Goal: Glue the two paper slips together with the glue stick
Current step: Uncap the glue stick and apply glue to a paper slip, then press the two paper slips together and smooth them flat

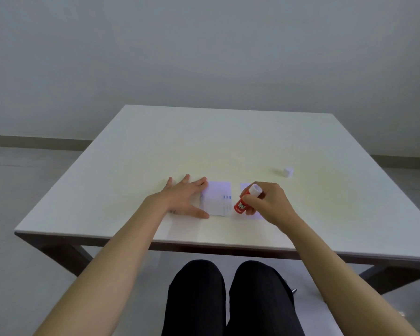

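Observation:
Two white paper slips lie side by side near the table's front middle. The left slip (217, 200) has faint blue print. My left hand (183, 198) lies flat with fingers spread, its fingertips and thumb on that slip's left edge. The right slip (246, 187) is mostly hidden under my right hand (268, 202). My right hand grips a red glue stick (244, 202), tilted, its white end pointing up and away. The red end is low, between the two slips.
A small white cap (288, 171) stands on the white table (228, 146) to the right, behind my right hand. My legs in dark trousers show below the table's front edge. A grey wall and floor surround the table.

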A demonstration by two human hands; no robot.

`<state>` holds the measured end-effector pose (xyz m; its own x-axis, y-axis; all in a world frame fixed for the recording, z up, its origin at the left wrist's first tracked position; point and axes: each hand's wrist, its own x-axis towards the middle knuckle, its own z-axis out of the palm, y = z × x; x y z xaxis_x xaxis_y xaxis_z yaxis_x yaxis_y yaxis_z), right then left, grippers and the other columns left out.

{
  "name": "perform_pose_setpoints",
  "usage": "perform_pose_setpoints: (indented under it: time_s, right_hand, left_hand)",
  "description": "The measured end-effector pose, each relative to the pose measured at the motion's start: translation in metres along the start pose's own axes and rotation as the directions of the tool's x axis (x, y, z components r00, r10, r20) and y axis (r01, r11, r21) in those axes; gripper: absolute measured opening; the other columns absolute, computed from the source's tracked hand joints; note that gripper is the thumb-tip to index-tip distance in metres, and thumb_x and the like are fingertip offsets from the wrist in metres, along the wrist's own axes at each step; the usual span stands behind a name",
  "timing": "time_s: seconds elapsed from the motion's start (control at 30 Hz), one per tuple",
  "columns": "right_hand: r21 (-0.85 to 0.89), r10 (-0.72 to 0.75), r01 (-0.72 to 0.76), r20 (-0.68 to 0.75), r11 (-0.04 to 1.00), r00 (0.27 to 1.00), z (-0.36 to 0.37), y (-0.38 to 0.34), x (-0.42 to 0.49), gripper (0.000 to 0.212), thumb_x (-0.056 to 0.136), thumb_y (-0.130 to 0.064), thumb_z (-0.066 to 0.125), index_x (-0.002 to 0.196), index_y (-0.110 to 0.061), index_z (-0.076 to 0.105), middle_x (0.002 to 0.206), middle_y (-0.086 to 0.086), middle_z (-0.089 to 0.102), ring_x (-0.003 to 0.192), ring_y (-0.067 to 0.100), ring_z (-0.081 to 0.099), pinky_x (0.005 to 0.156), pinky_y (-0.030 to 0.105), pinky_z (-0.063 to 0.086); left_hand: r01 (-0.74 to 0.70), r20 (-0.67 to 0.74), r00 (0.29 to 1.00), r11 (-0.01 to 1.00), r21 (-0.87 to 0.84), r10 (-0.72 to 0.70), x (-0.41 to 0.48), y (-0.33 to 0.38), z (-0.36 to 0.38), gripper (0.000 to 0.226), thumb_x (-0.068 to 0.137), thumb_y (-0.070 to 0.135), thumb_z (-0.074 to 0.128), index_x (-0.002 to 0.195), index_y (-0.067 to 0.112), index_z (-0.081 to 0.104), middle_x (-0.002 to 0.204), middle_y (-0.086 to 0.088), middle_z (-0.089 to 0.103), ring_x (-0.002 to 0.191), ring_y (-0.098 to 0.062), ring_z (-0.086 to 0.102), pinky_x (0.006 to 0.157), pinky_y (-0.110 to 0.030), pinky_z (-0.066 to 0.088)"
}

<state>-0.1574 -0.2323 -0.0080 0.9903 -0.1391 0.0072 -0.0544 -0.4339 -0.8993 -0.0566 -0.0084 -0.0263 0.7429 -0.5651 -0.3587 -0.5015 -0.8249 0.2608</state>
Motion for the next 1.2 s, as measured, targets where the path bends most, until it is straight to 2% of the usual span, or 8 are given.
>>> perform_pose_setpoints:
  time_s: [0.2,0.33,0.5,0.67,0.77,0.97,1.07,1.2]
  right_hand:
    - [0.456,0.073,-0.018,-0.102,0.89,0.992,-0.009,-0.006,0.008,0.014,0.087,-0.003,0.056,0.082,-0.005,0.069,0.077,0.015,0.073,0.066,0.022,0.072,0.064,0.028,0.06]
    - [0.94,0.276,-0.197,0.118,0.277,0.954,0.006,-0.013,0.01,0.014,0.09,-0.001,0.054,0.084,0.003,0.066,0.073,0.015,0.074,0.067,0.025,0.074,0.064,0.029,0.062]
    - [0.947,0.303,-0.32,0.299,0.02,0.905,0.04,-0.025,0.004,0.015,0.09,-0.007,0.059,0.09,0.007,0.064,0.074,0.016,0.074,0.06,0.02,0.072,0.058,0.024,0.061]
    - [0.934,0.28,-0.349,0.358,-0.081,0.891,0.058,-0.033,0.0,0.016,0.091,-0.014,0.058,0.09,0.001,0.064,0.077,0.014,0.072,0.044,0.015,0.061,0.045,0.019,0.053]
    - [0.929,0.288,-0.37,0.348,0.021,0.892,0.06,-0.029,-0.001,0.02,0.093,-0.02,0.057,0.099,-0.003,0.065,0.081,0.014,0.075,0.046,0.015,0.059,0.045,0.021,0.051]
    - [0.709,0.344,-0.275,0.049,0.65,0.938,0.046,-0.012,-0.008,0.02,0.09,-0.018,0.061,0.109,-0.012,0.064,0.094,0.007,0.071,0.057,0.014,0.06,0.054,0.023,0.045]
    - [0.316,0.195,-0.151,-0.111,0.937,0.975,0.04,-0.012,-0.01,0.014,0.088,-0.016,0.063,0.098,-0.019,0.072,0.083,-0.005,0.069,0.054,0.006,0.057,0.05,0.01,0.041]
    - [-0.121,-0.021,0.021,0.003,0.992,1.0,0.053,-0.016,-0.014,0.01,0.084,-0.024,0.067,0.09,-0.022,0.074,0.082,-0.018,0.062,0.063,0.0,0.049,0.058,0.004,0.038]
  left_hand:
    - [-0.016,-0.054,0.999,0.988,-0.156,0.007,-0.005,0.0,0.005,0.107,0.072,0.061,0.064,0.15,0.032,-0.003,0.161,0.008,-0.001,0.146,-0.017,-0.019,0.115,-0.05,-0.017]
    - [-0.057,-0.127,0.992,0.933,-0.355,0.012,-0.012,0.002,0.007,0.103,0.077,0.049,0.068,0.15,0.031,-0.002,0.16,0.009,0.001,0.145,-0.011,-0.018,0.114,-0.045,-0.018]
    - [-0.308,-0.413,0.909,0.759,-0.573,0.058,-0.018,0.025,-0.011,0.068,0.083,0.039,0.065,0.14,0.043,0.029,0.15,0.027,0.019,0.142,0.004,0.003,0.115,-0.036,-0.007]
    - [-0.411,-0.552,0.826,0.549,-0.728,-0.115,-0.018,0.054,-0.021,0.015,0.081,0.031,0.069,0.09,0.043,0.071,0.105,0.024,0.071,0.115,0.002,0.059,0.099,-0.022,0.04]
    - [-0.395,-0.542,0.818,0.494,-0.774,-0.195,-0.018,0.056,-0.018,0.007,0.075,0.029,0.072,0.081,0.029,0.076,0.086,0.012,0.077,0.091,-0.002,0.07,0.086,-0.024,0.047]
    - [-0.298,-0.667,0.663,0.697,-0.652,-0.34,-0.008,0.038,-0.043,0.007,0.073,0.032,0.069,0.066,0.032,0.071,0.064,0.025,0.071,0.053,0.007,0.058,0.05,-0.006,0.037]
    - [-0.138,-0.689,0.578,0.781,-0.61,-0.436,0.003,0.015,-0.057,0.026,0.078,0.036,0.063,0.058,0.02,0.067,0.057,0.012,0.071,0.048,0.002,0.052,0.05,-0.019,0.035]
    - [-0.027,-0.663,0.547,0.781,-0.623,-0.51,0.02,0.0,-0.056,0.042,0.084,0.042,0.057,0.055,0.013,0.066,0.056,0.008,0.069,0.053,0.0,0.055,0.052,-0.024,0.035]
